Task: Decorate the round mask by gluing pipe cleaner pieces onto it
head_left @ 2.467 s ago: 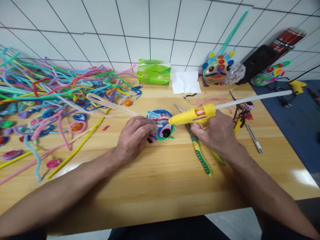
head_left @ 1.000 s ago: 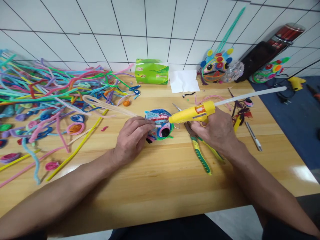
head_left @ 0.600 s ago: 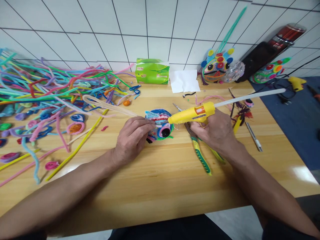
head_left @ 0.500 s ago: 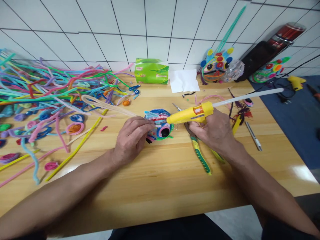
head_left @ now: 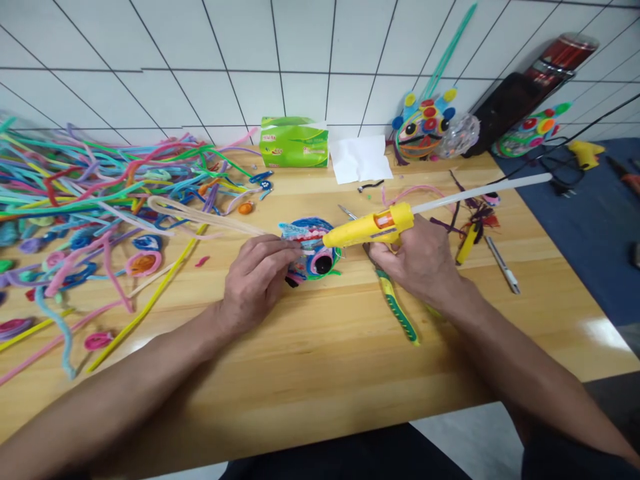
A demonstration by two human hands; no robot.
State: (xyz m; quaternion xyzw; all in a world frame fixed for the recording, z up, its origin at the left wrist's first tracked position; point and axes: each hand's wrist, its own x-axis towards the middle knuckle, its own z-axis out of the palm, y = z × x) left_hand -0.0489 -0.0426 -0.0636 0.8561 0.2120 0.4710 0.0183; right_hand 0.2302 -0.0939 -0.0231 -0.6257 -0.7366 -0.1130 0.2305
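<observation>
My right hand (head_left: 420,257) grips a yellow hot glue gun (head_left: 370,225) with a long white glue stick (head_left: 480,193) poking out of its back. Its nozzle touches or hovers just over a small pipe-cleaner mask (head_left: 305,268), blue, pink and red with a round black eye; I cannot tell which. The mask lies on the table, and the closed fingers of my left hand (head_left: 257,277) hold its left side. From under that hand a pale looped cord (head_left: 210,218) runs out to the left. Green-and-yellow handled pliers (head_left: 395,307) lie below the glue gun, their jaws partly hidden by my right hand.
Many loose pipe cleaners (head_left: 100,173) pile up on the left. At the back are a green tissue pack (head_left: 294,147), white paper (head_left: 361,160), a finished colourful mask (head_left: 423,130) and a red-and-black flask (head_left: 530,93). A utility knife (head_left: 503,265) lies at right, near a black cord (head_left: 590,133).
The whole view has shifted slightly, so things sit a little further left. Both hands keep their hold; the glue gun's nozzle stays at the mask's upper middle.
</observation>
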